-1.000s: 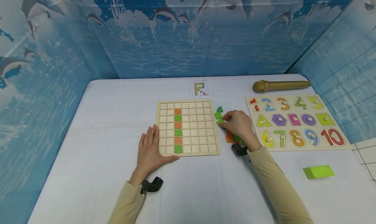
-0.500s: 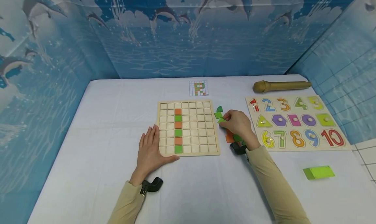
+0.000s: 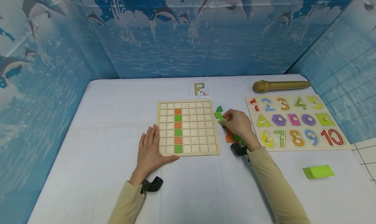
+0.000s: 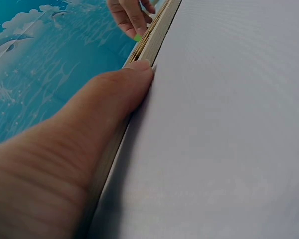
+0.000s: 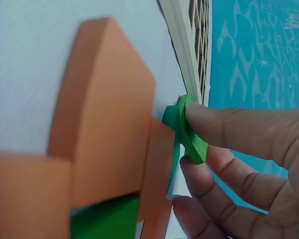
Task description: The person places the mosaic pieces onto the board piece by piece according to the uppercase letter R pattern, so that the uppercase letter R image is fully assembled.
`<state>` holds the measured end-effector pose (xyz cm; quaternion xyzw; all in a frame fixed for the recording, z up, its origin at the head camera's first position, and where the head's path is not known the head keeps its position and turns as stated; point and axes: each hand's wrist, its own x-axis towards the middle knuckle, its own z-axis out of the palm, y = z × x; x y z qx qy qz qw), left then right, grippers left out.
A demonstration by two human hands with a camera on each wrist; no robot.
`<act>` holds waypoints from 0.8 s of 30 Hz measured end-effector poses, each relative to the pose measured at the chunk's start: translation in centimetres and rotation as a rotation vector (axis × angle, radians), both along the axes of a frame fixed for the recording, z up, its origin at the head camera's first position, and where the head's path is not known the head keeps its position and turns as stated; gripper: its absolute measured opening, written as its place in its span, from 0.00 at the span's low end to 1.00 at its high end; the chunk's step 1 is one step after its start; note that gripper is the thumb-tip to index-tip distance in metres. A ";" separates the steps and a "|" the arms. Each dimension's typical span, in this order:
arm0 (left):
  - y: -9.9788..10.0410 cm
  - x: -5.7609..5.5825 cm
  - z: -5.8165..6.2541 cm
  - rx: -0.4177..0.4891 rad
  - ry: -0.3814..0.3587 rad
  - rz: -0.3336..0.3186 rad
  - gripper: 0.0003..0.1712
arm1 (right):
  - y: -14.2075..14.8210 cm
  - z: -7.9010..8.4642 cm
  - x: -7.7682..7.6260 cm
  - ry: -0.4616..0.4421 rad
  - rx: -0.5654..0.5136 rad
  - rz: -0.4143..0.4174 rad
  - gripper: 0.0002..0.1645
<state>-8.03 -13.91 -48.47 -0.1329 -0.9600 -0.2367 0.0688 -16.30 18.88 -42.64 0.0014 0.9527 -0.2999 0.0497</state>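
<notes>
A wooden grid board [image 3: 218,137] lies on the white table, with one column of alternating orange and green square tiles [image 3: 178,132] set in it. My left hand [image 3: 149,154] rests at the board's lower left corner, its fingers extended along the left side. In the left wrist view its thumb [image 4: 117,87] touches the front edge. To the right of the board, my right hand [image 3: 241,123] pinches a green tile [image 5: 193,142] between thumb and fingers. Loose orange tiles [image 5: 112,114] and green tiles [image 3: 218,115] lie around and partly beneath that hand.
A small pattern card [image 3: 198,88] lies behind the board. On the right are a number-and-shape puzzle board [image 3: 273,127], a brown microphone-shaped object [image 3: 282,85] and a bright green block [image 3: 318,172]. Patterned curtains [image 3: 188,54] hang behind the table.
The green tile at my right fingertips has shifted slightly away from the board and tilted. My left hand and the tiles in the grid stay where they were.
</notes>
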 end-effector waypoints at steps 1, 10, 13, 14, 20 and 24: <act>0.0 0.0 0.0 -0.001 -0.001 0.000 0.75 | 0.0 0.0 0.0 0.010 -0.001 0.005 0.14; 0.0 0.0 0.2 -0.021 -0.039 0.005 0.75 | 0.0 0.7 -0.6 0.008 -0.073 0.053 0.12; 0.0 0.0 0.2 -0.019 -0.038 0.002 0.75 | -0.6 1.0 -1.2 0.025 -0.112 0.056 0.13; 0.0 0.0 0.2 -0.019 -0.038 0.002 0.75 | -0.9 1.1 -1.4 0.030 -0.127 0.060 0.13; 0.0 0.0 0.1 -0.024 -0.044 0.007 0.75 | -3.5 1.6 -3.2 0.066 -0.204 0.136 0.12; 0.1 0.1 0.1 -0.015 -0.030 0.004 0.75 | -5.4 1.8 -4.4 0.096 -0.217 0.217 0.11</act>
